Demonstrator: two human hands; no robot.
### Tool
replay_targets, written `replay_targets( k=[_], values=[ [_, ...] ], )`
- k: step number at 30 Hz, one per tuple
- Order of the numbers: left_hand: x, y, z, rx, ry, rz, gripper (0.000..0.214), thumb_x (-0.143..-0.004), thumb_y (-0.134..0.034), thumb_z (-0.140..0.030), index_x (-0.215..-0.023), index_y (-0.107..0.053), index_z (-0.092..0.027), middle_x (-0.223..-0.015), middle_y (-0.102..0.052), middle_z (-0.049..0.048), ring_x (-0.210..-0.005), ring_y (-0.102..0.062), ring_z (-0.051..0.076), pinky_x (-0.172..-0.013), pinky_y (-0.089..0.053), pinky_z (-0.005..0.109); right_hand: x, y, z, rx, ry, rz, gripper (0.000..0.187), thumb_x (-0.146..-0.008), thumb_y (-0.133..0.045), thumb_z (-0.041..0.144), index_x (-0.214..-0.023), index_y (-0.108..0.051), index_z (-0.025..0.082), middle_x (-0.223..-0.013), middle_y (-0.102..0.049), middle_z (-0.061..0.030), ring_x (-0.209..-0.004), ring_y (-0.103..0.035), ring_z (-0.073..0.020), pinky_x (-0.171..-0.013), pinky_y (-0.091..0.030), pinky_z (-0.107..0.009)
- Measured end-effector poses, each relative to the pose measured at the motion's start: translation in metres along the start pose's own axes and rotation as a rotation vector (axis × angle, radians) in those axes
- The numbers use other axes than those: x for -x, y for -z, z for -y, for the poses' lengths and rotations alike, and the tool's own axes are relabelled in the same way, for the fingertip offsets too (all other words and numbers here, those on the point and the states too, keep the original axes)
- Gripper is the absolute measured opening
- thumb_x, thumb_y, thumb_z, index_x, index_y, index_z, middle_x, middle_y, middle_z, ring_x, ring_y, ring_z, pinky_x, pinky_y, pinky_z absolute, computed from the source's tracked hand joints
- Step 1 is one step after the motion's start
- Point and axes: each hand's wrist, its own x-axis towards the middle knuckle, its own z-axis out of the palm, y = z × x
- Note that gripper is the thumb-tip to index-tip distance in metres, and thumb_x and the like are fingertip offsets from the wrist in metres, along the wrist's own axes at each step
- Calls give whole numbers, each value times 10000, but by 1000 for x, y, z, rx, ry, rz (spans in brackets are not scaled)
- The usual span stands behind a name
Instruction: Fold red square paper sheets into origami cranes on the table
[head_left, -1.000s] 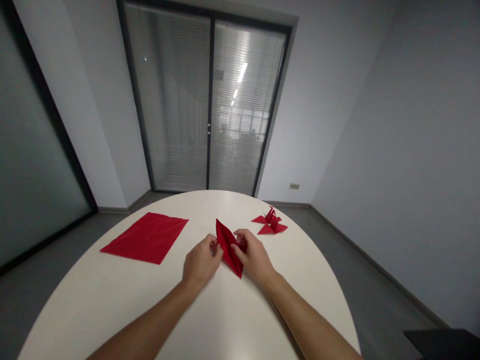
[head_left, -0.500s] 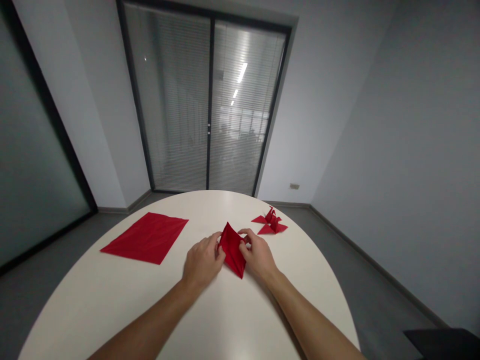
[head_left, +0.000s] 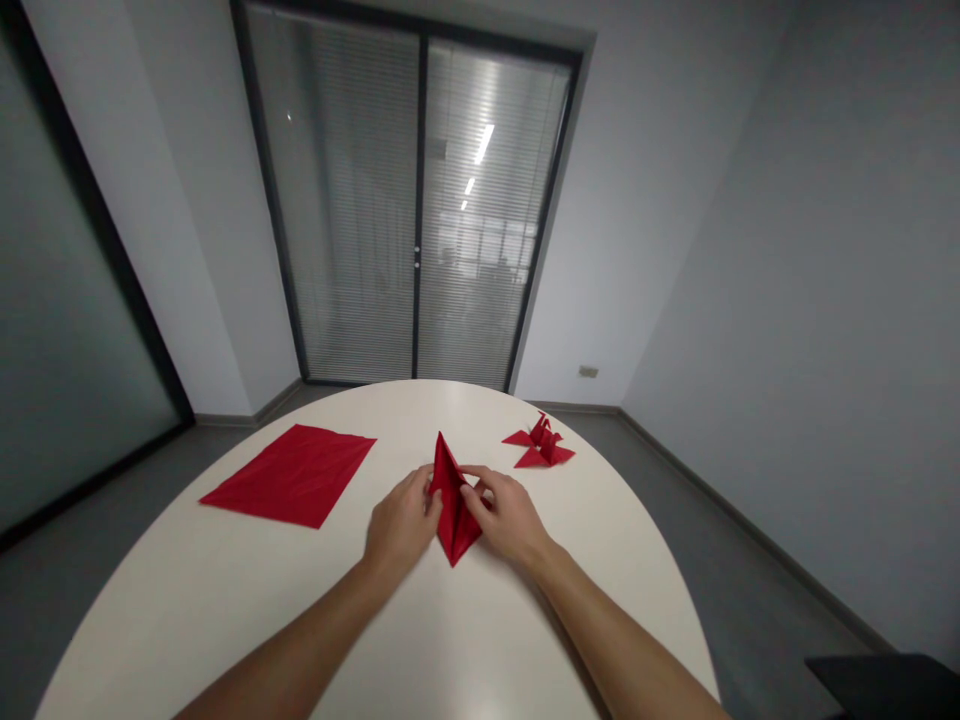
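A partly folded red paper piece [head_left: 452, 500], pointed at top and bottom, stands between my hands on the white round table [head_left: 420, 640]. My left hand [head_left: 400, 527] pinches its left edge with closed fingers. My right hand [head_left: 505, 516] grips its right side, fingers curled over the paper. A flat red paper sheet [head_left: 291, 474] lies to the left. A finished red origami crane [head_left: 541, 446] sits to the right, beyond my right hand.
The table's curved edge runs close on the right and at the back. Behind it are a glass door with blinds [head_left: 416, 205] and grey walls. A dark object [head_left: 885, 682] shows at the bottom right corner.
The folded paper has narrowed from a wider diamond into a slim pointed shape held upright. Both hands have closed in on it and shifted slightly.
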Motion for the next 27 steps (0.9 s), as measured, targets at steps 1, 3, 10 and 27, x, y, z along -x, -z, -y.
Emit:
replay_targets(
  k=[1, 3, 10, 27],
  values=[
    [-1, -1, 2, 27, 17, 0, 241, -939, -491, -226, -1148, -606, -256, -975, -712, 22, -831, -660, 186, -674, -423, 266, 0, 0, -3, -40, -20, -8, 310, -991, -484, 332, -1231, -672, 274, -972, -745, -54, -886, -668, -227, -831, -495, -349],
    [-3, -4, 8, 108, 46, -3, 197, -934, -500, -226, -1085, -625, -249, -947, -716, 16, -808, -658, 180, -679, -431, 263, -1, -2, -12, -99, -55, -37, 320, -1009, -443, 324, -1212, -683, 262, -1104, -736, -72, -1001, -666, -234, -911, -492, -373],
    [-11, -12, 17, 500, 19, 4, 177, -921, -524, -318, -976, -651, -207, -899, -733, 32, -780, -672, 181, -733, -508, 280, -9, -12, -46, -398, -142, 25, 349, -974, -503, 339, -1244, -672, 197, -1302, -673, -116, -1180, -625, -244, -1010, -481, -400],
    [-25, -11, 30, 800, 206, 47, 354, -722, -711, -475, -866, -730, -152, -757, -733, 68, -617, -645, 197, -516, -454, 262, -13, -10, -62, -812, -222, 189, 395, -798, -758, 533, -913, -748, 155, -758, -727, -33, -647, -590, -141, -631, -443, -279]
  ],
)
